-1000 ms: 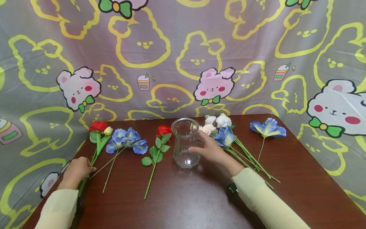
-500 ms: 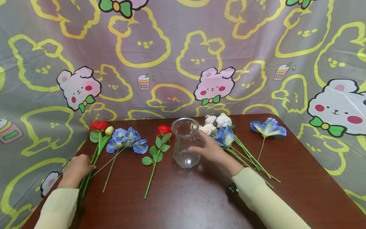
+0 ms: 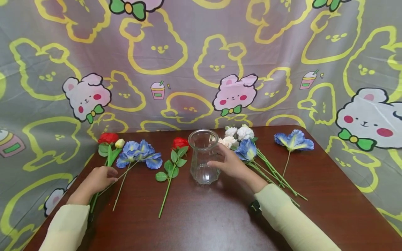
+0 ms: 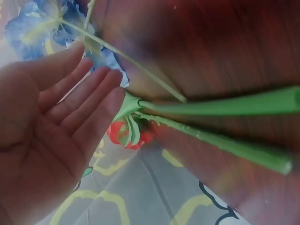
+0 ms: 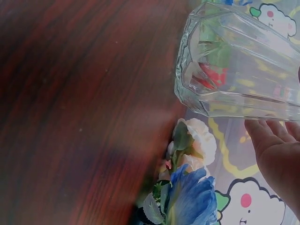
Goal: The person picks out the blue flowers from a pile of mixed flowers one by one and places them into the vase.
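Left hand [image 3: 99, 179], fingers straight and apart, is laid over the red rose's [image 3: 108, 138] stem; right hand [image 3: 230, 164], fingers relaxed, is rested against the glass vase [image 3: 203, 157] on the desk [image 3: 201, 216].

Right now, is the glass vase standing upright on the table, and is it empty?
Upright and empty: the glass vase stands with its mouth upward on the table, and nothing shows inside it.

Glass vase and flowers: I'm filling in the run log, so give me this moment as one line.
left hand: open, over red flower stems | right hand: open, fingers beside glass vase | vase upright, empty | table: flowers lying flat
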Motion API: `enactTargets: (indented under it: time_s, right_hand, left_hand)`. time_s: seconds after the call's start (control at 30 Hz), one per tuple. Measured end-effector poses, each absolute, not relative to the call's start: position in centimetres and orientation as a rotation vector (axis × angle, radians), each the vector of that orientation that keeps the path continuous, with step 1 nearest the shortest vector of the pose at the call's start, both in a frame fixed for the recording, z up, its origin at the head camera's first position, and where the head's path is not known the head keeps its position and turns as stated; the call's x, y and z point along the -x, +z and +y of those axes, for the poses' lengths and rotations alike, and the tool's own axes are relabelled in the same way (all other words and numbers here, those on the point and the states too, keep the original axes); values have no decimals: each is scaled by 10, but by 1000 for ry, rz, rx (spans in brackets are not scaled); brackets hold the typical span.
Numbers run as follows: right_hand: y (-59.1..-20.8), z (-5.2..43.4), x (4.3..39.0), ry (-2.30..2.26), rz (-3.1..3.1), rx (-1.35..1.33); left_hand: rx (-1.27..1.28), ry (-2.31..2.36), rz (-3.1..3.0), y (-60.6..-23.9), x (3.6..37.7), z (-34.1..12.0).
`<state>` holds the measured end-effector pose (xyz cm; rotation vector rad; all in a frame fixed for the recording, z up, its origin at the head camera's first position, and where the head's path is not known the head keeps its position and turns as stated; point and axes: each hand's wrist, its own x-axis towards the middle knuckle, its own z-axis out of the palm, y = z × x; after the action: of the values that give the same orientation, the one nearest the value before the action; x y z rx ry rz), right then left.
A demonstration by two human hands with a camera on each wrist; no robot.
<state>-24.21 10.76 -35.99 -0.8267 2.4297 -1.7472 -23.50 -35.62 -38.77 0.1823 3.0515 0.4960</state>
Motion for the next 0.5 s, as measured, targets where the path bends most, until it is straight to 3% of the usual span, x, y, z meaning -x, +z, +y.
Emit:
enactTargets:
  time_s: [0.5]
  right_hand:
    - [-363, 108, 244, -1761, 2428, 834]
  left_hand:
    - [-194, 437, 2965, -398, 239, -358]
